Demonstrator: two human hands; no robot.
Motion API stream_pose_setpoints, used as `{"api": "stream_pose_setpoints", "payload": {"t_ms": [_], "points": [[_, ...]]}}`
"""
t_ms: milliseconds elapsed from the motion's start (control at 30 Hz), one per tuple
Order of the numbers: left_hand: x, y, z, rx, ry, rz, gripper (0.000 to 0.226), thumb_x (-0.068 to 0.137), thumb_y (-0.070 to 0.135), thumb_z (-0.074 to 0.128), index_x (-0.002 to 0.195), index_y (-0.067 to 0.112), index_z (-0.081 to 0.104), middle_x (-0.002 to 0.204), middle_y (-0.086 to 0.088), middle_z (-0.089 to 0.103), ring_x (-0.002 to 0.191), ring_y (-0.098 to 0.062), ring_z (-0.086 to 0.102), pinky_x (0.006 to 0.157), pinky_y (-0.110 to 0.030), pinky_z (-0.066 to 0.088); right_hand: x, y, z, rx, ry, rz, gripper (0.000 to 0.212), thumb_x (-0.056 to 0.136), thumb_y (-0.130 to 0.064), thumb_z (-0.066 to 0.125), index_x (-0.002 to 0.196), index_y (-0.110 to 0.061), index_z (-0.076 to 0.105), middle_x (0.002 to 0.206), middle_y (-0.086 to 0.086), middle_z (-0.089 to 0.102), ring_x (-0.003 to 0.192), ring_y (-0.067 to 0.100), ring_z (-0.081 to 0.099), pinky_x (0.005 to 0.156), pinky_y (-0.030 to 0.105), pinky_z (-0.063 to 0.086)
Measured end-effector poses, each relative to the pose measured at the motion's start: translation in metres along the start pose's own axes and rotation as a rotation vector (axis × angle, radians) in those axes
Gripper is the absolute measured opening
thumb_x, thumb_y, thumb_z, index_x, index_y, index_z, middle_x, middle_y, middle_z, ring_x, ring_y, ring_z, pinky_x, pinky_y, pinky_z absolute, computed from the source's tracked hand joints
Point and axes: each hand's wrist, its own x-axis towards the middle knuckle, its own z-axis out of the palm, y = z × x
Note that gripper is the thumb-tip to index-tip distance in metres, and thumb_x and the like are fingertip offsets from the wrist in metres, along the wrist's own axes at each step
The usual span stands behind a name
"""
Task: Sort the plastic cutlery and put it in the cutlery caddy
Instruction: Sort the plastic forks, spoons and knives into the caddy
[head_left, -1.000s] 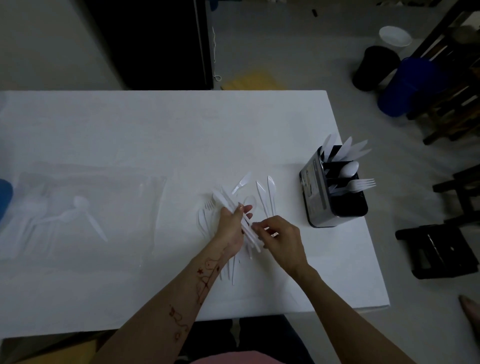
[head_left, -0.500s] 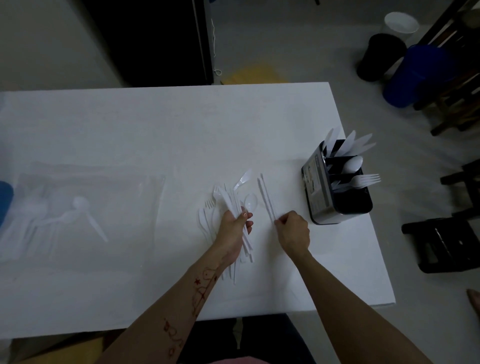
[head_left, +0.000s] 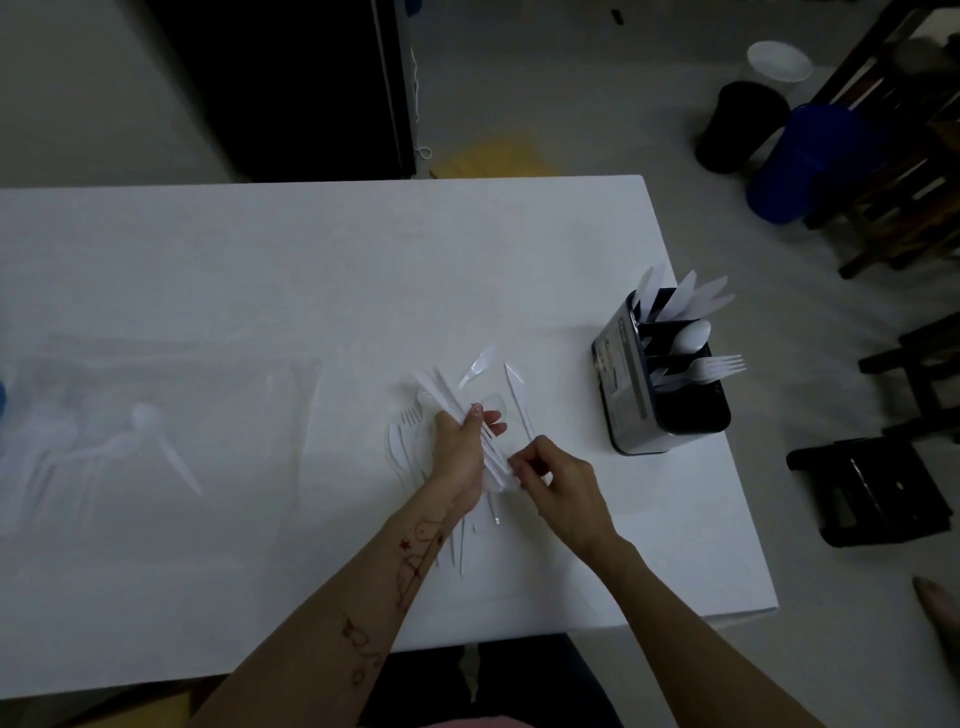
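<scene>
My left hand (head_left: 462, 452) grips a bundle of white plastic knives (head_left: 447, 397) above a loose pile of white cutlery (head_left: 402, 447) on the white table (head_left: 311, 270). Just right of it, my right hand (head_left: 558, 480) pinches the near ends of the bundle's handles. A single knife (head_left: 518, 397) and a small spoon (head_left: 477, 366) lie on the table beyond my hands. The black and silver cutlery caddy (head_left: 623, 395) stands to the right, holding knives, a spoon and forks in separate compartments.
A clear plastic bag (head_left: 156, 431) with a few white spoons lies flat at the left. The table's right edge runs just past the caddy. On the floor beyond are a black bin (head_left: 740, 127), a blue bin (head_left: 810, 161) and dark wooden furniture (head_left: 914, 171).
My right hand left the single knife on the table and came back to the bundle's handle ends. My left hand kept hold of the bundle.
</scene>
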Motion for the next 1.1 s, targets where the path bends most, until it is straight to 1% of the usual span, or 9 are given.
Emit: {"api": "stream_pose_setpoints", "payload": {"t_ms": [133,200,400,500,600,733,900,1000,1100], "points": [[0.0,-0.002,-0.008,0.015,0.046,0.006,0.015,0.101,0.015,0.041,0.111,0.004,0.042,0.088,-0.004,0.056,0.077,-0.013,0.057,0.07,-0.025,0.051,0.009,0.009,0.002,-0.143,0.179,0.252,0.02,0.095,-0.037,0.059,0.093,-0.017,0.06,0.085,-0.004,0.064,0.074,0.013,0.061,0.065,0.029,0.052],[0.0,-0.003,-0.012,0.035,0.047,-0.008,0.012,0.102,0.016,0.041,0.108,0.006,0.041,0.088,-0.002,0.057,0.078,-0.014,0.057,0.073,-0.026,0.052,0.015,0.011,0.004,-0.243,0.127,0.402,0.021,0.093,-0.033,0.063,0.099,-0.014,0.056,0.095,0.001,0.06,0.083,0.019,0.059,0.067,0.031,0.048],[0.0,-0.006,-0.026,0.021,0.02,-0.016,0.025,0.102,0.017,0.04,0.118,-0.002,0.043,0.108,-0.006,0.066,0.094,-0.018,0.066,0.074,-0.026,0.053,0.021,0.003,0.005,-0.332,0.108,0.465,0.015,0.098,-0.023,0.049,0.101,-0.009,0.05,0.094,0.007,0.061,0.086,0.029,0.062,0.067,0.037,0.048],[0.0,-0.003,-0.026,-0.035,0.01,-0.034,0.029,0.102,0.017,0.042,0.123,-0.003,0.043,0.118,-0.012,0.065,0.102,-0.024,0.066,0.081,-0.031,0.055,0.017,-0.003,0.002,-0.114,0.128,0.292,0.011,0.1,-0.023,0.048,0.096,-0.015,0.043,0.081,0.002,0.063,0.071,0.023,0.066,0.065,0.043,0.057],[-0.001,0.002,-0.024,-0.06,0.0,-0.03,0.023,0.101,0.015,0.043,0.117,-0.002,0.047,0.119,-0.017,0.064,0.102,-0.027,0.067,0.085,-0.038,0.055,0.012,-0.017,0.004,-0.044,-0.037,0.054,0.01,0.1,-0.022,0.05,0.093,-0.016,0.045,0.079,-0.001,0.063,0.065,0.015,0.063,0.062,0.038,0.057],[0.002,0.01,-0.028,-0.109,0.005,-0.017,0.03,0.102,0.013,0.042,0.12,-0.011,0.047,0.112,-0.018,0.065,0.079,-0.017,0.07,0.062,-0.029,0.059,0.012,-0.026,0.011,-0.039,-0.126,-0.053,0.01,0.099,-0.022,0.053,0.094,-0.013,0.053,0.083,-0.005,0.064,0.068,0.013,0.06,0.068,0.034,0.055],[0.002,0.015,-0.045,-0.127,0.15,0.001,0.017,0.1,0.014,0.045,0.112,0.004,0.039,0.094,-0.007,0.057,0.074,-0.016,0.06,0.061,-0.026,0.053,0.02,-0.027,0.026,-0.055,0.027,0.25,0.033,0.094,-0.051,0.054,0.088,-0.019,0.061,0.081,-0.006,0.065,0.07,0.008,0.061,0.071,0.028,0.056],[-0.001,0.012,-0.061,-0.135,0.18,0.005,0.018,0.1,0.014,0.045,0.115,0.005,0.041,0.094,-0.007,0.056,0.074,-0.016,0.059,0.063,-0.026,0.054,0.028,-0.031,0.04,-0.142,-0.054,0.473,0.047,0.084,-0.066,0.058,0.096,-0.02,0.058,0.087,-0.005,0.063,0.075,0.01,0.061,0.068,0.025,0.049],[-0.003,0.007,-0.073,-0.11,0.18,0.012,0.022,0.1,0.014,0.045,0.118,0.002,0.042,0.095,-0.008,0.057,0.074,-0.016,0.059,0.063,-0.026,0.055,0.033,-0.033,0.053,-0.081,-0.076,0.568,0.049,0.08,-0.059,0.069,0.102,-0.017,0.056,0.092,-0.004,0.061,0.081,0.014,0.06,0.07,0.027,0.045]]}}
